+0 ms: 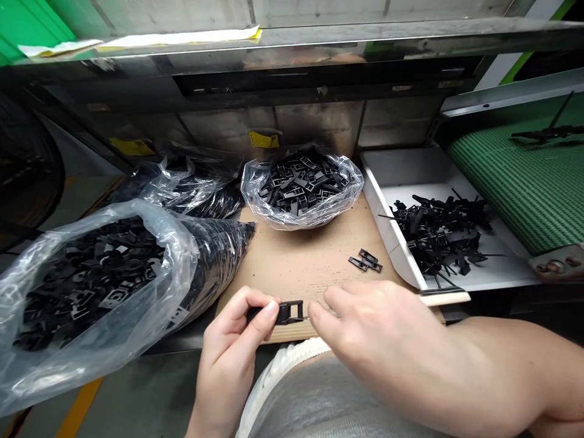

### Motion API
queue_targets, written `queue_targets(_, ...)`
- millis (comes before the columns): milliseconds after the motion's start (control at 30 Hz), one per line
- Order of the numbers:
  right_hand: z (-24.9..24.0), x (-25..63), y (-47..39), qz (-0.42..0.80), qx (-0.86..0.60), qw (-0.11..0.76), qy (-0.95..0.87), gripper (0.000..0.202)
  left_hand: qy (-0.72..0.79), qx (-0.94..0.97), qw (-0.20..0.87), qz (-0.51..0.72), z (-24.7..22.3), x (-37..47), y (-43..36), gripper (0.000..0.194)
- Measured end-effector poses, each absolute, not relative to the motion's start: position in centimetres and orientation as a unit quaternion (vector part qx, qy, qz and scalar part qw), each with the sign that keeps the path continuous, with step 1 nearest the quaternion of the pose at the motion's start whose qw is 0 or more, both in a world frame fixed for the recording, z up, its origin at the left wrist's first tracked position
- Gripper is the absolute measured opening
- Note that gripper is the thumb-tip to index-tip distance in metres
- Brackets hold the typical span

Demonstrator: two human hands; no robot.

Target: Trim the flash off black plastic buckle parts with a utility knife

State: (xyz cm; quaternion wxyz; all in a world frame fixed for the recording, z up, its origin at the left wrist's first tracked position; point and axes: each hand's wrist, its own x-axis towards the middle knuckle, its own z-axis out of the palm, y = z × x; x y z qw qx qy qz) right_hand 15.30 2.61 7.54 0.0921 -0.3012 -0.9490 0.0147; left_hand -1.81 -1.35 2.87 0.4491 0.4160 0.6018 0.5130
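My left hand (239,337) pinches a black plastic part (290,312) with a rectangular opening, above the near edge of the brown board (292,261). Just right of that part is my right hand (365,316), its fingers curled; whatever they hold, if anything, is hidden. Several small black frames (365,260) lie together on the board beyond my right hand. At the board's far end, an open clear bag (305,182) is filled with similar black frames. Another open bag (176,243), full of black pieces, lies tilted on the left.
On the right stands a white tray (396,243) with black parts and thin stems. A green conveyor belt (511,176) runs beyond it. More plastic bags (187,182) sit at the back left. A metal shelf (319,45) spans the back above the bags.
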Motion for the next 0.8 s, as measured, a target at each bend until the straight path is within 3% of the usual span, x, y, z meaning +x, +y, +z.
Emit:
queue_targets(100, 7.3, 16.6, 3.7, 0.156, -0.33, 0.171, -0.915, 0.012, 0.598, 0.393, 0.45, 0.534, 2.9, -2.1, -1.3, 0.01)
queue_targets(200, 5.5, 16.8, 4.6, 0.38, -0.355, 0.262, -0.813, 0.015, 0.591, 0.377, 0.456, 0.548, 3.1, -1.8, -1.1, 0.012)
queue_targets(300, 3.3, 15.6, 4.5, 0.529, -0.345, 0.256, -0.732, 0.02, 0.579, 0.375, 0.466, 0.553, 2.9, -1.3, -0.7, 0.011)
queue_targets(367, 1.9, 14.5, 3.9, 0.495, -0.363, 0.291, -0.734, 0.021, 0.569, 0.371, 0.488, 0.548, 2.6, -1.0, 0.0, 0.01)
queue_targets(467, 0.4, 13.1, 2.8, 0.248, -0.385, 0.385, -0.801, 0.022, 0.55, 0.337, 0.56, 0.519, 1.9, -0.9, 0.9, 0.026)
queue_targets(567, 0.2, 12.6, 1.8, 0.068, -0.366, 0.359, -0.856, 0.028, 0.54, 0.299, 0.615, 0.491, 1.4, -1.1, 1.3, 0.028)
queue_targets(700, 2.0, 13.6, 1.6, 0.22, -0.362, 0.251, -0.87, 0.028, 0.55, 0.32, 0.569, 0.521, 1.3, -1.2, 0.4, 0.017)
queue_targets(800, 2.9, 14.6, 2.0, 0.309, -0.384, 0.254, -0.832, 0.033, 0.556, 0.36, 0.503, 0.555, 1.4, -0.9, -0.7, 0.019)
